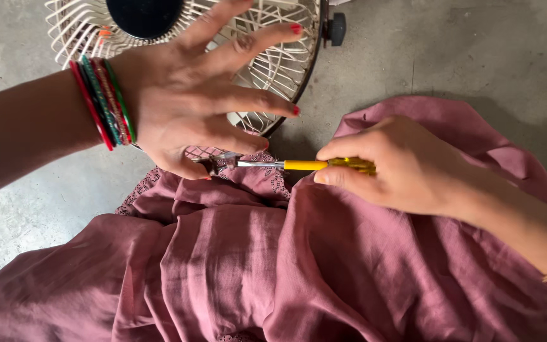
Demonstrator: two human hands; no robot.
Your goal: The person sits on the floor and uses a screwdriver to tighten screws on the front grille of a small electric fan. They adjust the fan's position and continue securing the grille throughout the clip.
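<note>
Right hand grips a yellow-handled screwdriver, its tip at the rim of the cream fan guard. Left hand, fingers spread, presses the guard beside the tip. A slipping tip could likely jab its thumb.

**Soft, even daylight, mostly sharp**

The scene is bright under diffuse light, with no hard glare. Faint, soft-edged shadows lie on the grey floor near the mauve cloth, and darker shade fills its folds. The centre is crisp; the far fan grille and the left forearm look slightly soft. Edge distortion is slight.
</note>
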